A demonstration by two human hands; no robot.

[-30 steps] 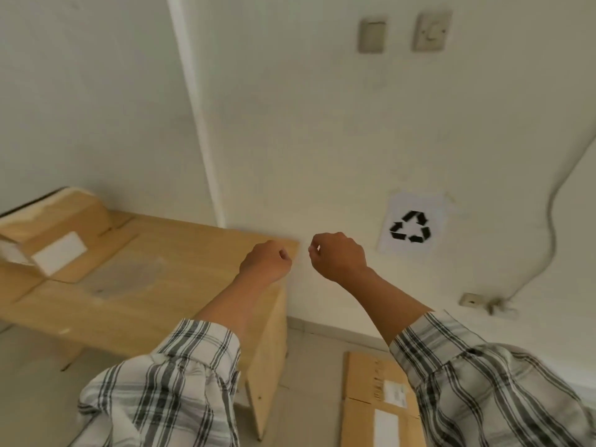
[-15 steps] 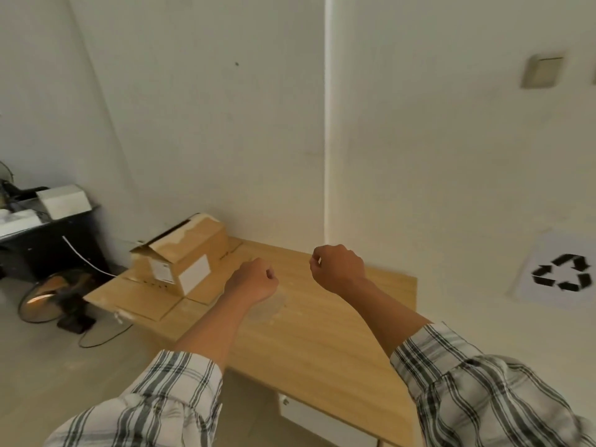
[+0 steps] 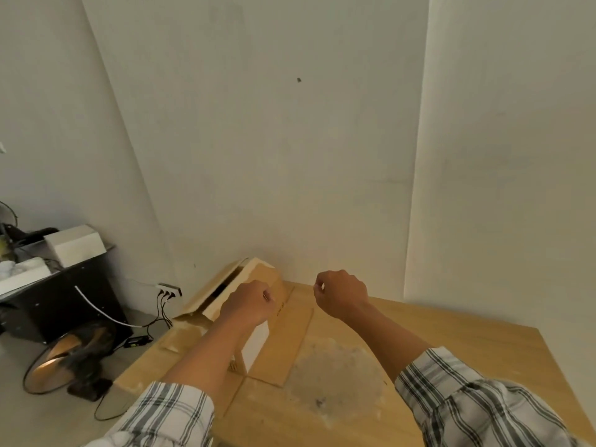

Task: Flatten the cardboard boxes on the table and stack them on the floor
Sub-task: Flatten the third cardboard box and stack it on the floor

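A brown cardboard box (image 3: 258, 279) stands on the wooden table (image 3: 467, 343) at its far left, against the wall, with its flaps spread flat on the tabletop. It bears a white label on its near side. My left hand (image 3: 250, 303) hovers as a fist just in front of the box, hiding part of it, and holds nothing. My right hand (image 3: 340, 293) is also a fist, raised above the table to the right of the box, with nothing in it.
A black stand (image 3: 64, 301) with white boxes (image 3: 75, 245) is at the left. A floor fan (image 3: 64, 359) and cables lie on the floor beside a wall power strip (image 3: 168, 289). A pale stain (image 3: 335, 372) marks the tabletop.
The view has swung left, away from the recycling sign and the flattened cardboard on the floor, towards the box on the table. Both fists stay closed and are now nearer the box.
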